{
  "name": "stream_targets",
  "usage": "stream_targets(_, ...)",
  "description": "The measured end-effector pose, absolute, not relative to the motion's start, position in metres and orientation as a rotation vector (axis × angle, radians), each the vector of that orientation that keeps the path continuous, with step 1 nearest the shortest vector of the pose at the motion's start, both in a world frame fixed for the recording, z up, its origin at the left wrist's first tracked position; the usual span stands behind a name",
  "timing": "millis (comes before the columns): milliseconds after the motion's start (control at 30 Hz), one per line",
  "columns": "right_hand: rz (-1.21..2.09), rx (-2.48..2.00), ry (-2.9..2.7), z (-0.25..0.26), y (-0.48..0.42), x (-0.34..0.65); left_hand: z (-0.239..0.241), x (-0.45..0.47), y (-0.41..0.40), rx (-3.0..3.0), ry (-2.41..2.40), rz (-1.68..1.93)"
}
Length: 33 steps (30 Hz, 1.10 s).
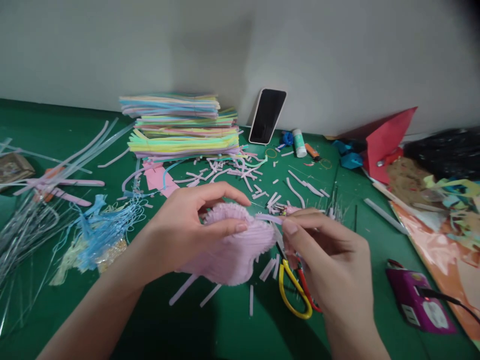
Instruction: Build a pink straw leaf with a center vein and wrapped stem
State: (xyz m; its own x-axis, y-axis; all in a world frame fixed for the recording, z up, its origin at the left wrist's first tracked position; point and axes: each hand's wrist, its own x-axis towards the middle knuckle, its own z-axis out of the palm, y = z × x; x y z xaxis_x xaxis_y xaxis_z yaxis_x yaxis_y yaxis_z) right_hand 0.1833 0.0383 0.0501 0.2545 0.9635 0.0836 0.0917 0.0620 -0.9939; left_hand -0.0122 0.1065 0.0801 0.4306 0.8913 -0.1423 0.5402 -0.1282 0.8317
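Note:
My left hand (187, 225) is closed around a fluffy pink bundle of folded strips (234, 247), thumb and fingers pinching its upper edge. My right hand (330, 260) pinches a thin pink strip (270, 218) that runs to the top of the bundle; a small metal piece shows at my fingertips. Yellow-handled scissors (294, 295) lie on the green mat under my right hand, beside a red-handled tool (305, 287).
A stack of pastel paper strips (183, 127) stands at the back by the wall, with a phone (267, 116) leaning beside it and a glue stick (299, 142). Cut scraps litter the mat. Blue tassels (101, 227) lie left; a purple device (418, 300) and red paper (390, 140) lie right.

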Motion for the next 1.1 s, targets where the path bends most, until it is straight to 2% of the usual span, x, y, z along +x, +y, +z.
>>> stream_targets(1100, 0.823, -1.441, -1.201, 0.0511, 0.0399, 0.1774, 0.0745, -0.0133, 0.1088, 1.827, 1.061, 0.532)
